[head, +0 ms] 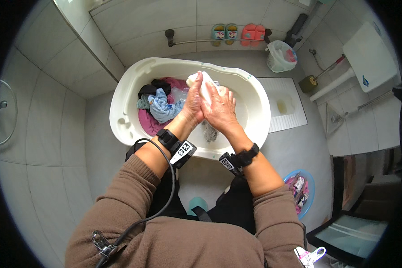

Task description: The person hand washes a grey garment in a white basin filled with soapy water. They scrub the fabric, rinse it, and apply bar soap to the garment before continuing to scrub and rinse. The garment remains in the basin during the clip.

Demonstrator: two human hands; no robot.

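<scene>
Above a white plastic bathtub [254, 134], my two hands press together around a whitish item [206, 85]; cloth or soap, I cannot tell which. My left hand [194, 104] grips it from the left, thumb pointing up along it. My right hand [221, 109] lies over its right side, fingers stretched forward. Under my wrists, a grey wet cloth [210, 132] lies on the tub floor, partly hidden. In the tub's left half are a light blue cloth [164, 107], black garments [148, 90] and a purple-pink cloth [150, 123], with some water or suds beside them.
A squat toilet pan [284, 110] adjoins the tub's right side. A lined waste bin [281, 60] and slippers on a wall rail [217, 41] are at the back. A blue basin [311, 187] of clothes stands at lower right. A black cable [172, 181] runs along my left arm.
</scene>
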